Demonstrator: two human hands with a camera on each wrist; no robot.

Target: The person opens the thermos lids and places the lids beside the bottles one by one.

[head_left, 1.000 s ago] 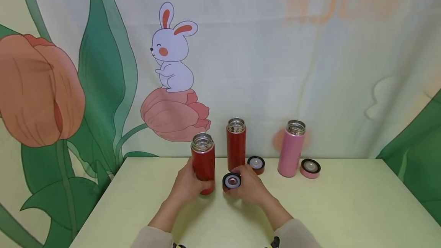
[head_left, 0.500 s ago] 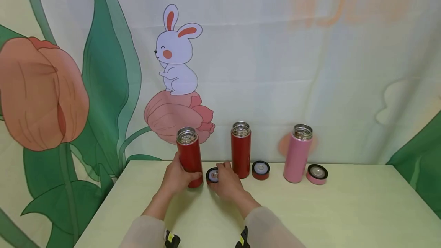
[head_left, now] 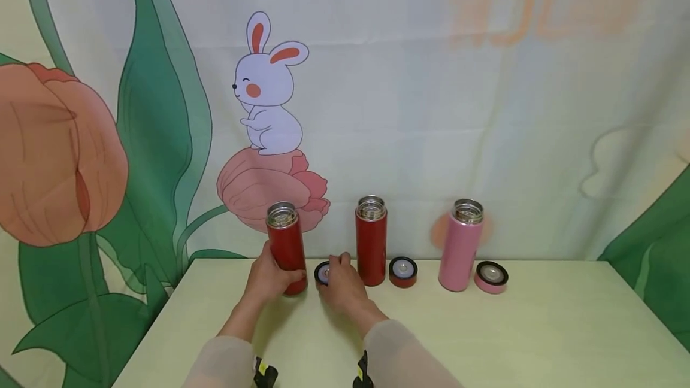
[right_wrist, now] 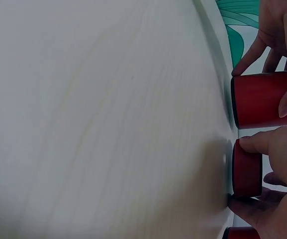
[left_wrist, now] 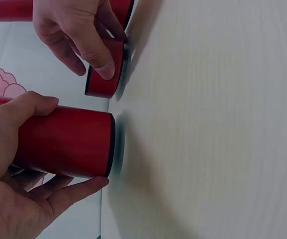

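Note:
My left hand (head_left: 268, 280) grips a red thermos flask (head_left: 286, 244) low on its body; its steel mouth is uncovered. In the left wrist view the flask (left_wrist: 66, 142) stands upright with its black base at the table. To its right, my right hand (head_left: 345, 285) holds a red flask lid (head_left: 321, 273) between thumb and fingers, inner side up. The right wrist view shows this lid (right_wrist: 247, 167) right at the tabletop, beside the gripped flask (right_wrist: 262, 100). Part of the lid is hidden behind the fingers.
A second uncapped red flask (head_left: 371, 244) stands just right of my right hand, with its upturned lid (head_left: 403, 272) beside it. Farther right are an open pink flask (head_left: 460, 247) and its pink lid (head_left: 491, 277). A printed curtain (head_left: 399, 106) hangs behind the table (head_left: 512, 340).
The held red flask and the held lid have both moved left, away from the second red flask. Both hands keep their grip. The other flasks and lids stay in place.

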